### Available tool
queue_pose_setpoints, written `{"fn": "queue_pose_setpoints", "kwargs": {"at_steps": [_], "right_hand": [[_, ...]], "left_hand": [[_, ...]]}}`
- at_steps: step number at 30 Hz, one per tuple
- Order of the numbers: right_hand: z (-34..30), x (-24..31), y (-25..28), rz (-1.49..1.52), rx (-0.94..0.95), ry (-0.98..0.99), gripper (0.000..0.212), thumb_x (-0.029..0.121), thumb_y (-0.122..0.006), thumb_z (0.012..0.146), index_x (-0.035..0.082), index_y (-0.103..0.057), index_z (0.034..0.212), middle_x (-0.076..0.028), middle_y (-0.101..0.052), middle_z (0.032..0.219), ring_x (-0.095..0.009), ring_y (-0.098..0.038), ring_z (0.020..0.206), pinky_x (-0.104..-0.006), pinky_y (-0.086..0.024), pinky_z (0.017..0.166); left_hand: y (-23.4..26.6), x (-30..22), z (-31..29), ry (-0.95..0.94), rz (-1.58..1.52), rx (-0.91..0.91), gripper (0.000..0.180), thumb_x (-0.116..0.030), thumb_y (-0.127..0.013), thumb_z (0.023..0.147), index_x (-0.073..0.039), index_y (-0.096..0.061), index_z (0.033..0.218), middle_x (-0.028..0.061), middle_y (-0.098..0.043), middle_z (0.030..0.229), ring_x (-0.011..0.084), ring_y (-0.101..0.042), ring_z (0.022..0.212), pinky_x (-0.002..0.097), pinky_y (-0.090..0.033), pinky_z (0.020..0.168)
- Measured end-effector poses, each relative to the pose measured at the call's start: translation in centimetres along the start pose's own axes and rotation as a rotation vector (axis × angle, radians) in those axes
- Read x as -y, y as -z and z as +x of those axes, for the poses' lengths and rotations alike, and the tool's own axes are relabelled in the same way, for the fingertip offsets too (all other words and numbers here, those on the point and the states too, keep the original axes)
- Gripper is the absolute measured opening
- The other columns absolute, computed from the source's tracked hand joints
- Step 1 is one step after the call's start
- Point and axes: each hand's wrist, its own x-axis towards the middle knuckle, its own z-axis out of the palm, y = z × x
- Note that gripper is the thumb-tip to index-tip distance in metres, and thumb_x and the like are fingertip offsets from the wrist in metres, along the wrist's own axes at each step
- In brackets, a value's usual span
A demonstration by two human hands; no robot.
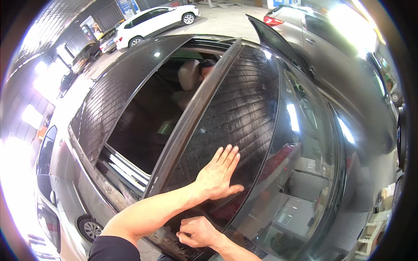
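My left hand (220, 172) lies flat, fingers spread, against the dark glass roof panel (237, 108) of a car, just on the windshield side of a raised strip. Below it, near the roof's close edge, my right hand (200, 232) is curled into a fist. What it holds, if anything, is hidden. The raised strip (191, 117) runs along the edge of the open sunroof (139, 113). Through the opening I see a beige headrest (189, 75) and part of a person (207, 67) seated inside.
The car's sloping glass (291, 195) reflects the surroundings on the right. A car door (278, 43) stands open on the far side, near a grey car (331, 56). A white car (154, 24) is parked farther back. Another car (65, 204) stands on the left.
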Motion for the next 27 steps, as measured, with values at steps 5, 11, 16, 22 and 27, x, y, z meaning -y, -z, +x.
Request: {"fn": "queue_pose_setpoints", "kwargs": {"at_steps": [5,11,16,22,27], "right_hand": [[0.4,0.6,-0.6,-0.004,0.025,0.011,0.024,0.014,-0.072,0.080,0.004,-0.056,0.065,-0.010,-0.055,0.066,-0.032,-0.058,0.060,-0.0419,-0.047,0.053],[0.8,0.9,0.1,0.035,0.020,-0.036,0.019,0.009,-0.075,0.076,0.002,-0.060,0.066,-0.011,-0.059,0.067,-0.032,-0.060,0.059,-0.0398,-0.048,0.053],[0.8,0.6,0.0,0.064,0.026,-0.040,0.017,0.008,-0.075,0.075,0.002,-0.061,0.067,-0.011,-0.060,0.067,-0.031,-0.060,0.059,-0.0393,-0.048,0.053],[1.0,0.7,-0.1,0.057,0.049,-0.047,0.018,0.007,-0.076,0.075,0.001,-0.061,0.067,-0.011,-0.061,0.067,-0.031,-0.060,0.059,-0.0386,-0.048,0.053],[1.3,0.6,-0.1,0.045,0.056,-0.064,0.017,0.007,-0.075,0.075,0.001,-0.062,0.066,-0.011,-0.060,0.066,-0.030,-0.060,0.058,-0.0386,-0.048,0.053]], "left_hand": [[1.5,5.7,2.9,0.288,0.076,-0.193,0.103,-0.065,-0.055,0.091,0.008,-0.021,0.155,0.0232,-0.018,0.166,0.0345,-0.013,0.156,0.0449,-0.007,0.128],[1.6,5.4,4.9,0.462,0.072,-0.150,0.101,-0.067,-0.044,0.096,0.009,-0.017,0.156,0.0249,-0.010,0.167,0.0347,-0.006,0.156,0.0432,-0.004,0.128],[0.3,3.8,2.1,0.408,0.051,-0.178,0.098,-0.066,-0.044,0.097,0.009,-0.019,0.156,0.0252,-0.012,0.166,0.0347,-0.008,0.156,0.0442,-0.005,0.128],[0.6,3.9,1.8,0.414,0.031,-0.162,0.097,-0.065,-0.044,0.098,0.008,-0.019,0.156,0.0240,-0.012,0.167,0.0339,-0.008,0.156,0.0442,-0.004,0.128],[0.3,3.9,1.8,0.402,0.020,-0.191,0.095,-0.063,-0.044,0.099,0.009,-0.019,0.156,0.0240,-0.012,0.167,0.0348,-0.008,0.156,0.0446,-0.005,0.128]]}}
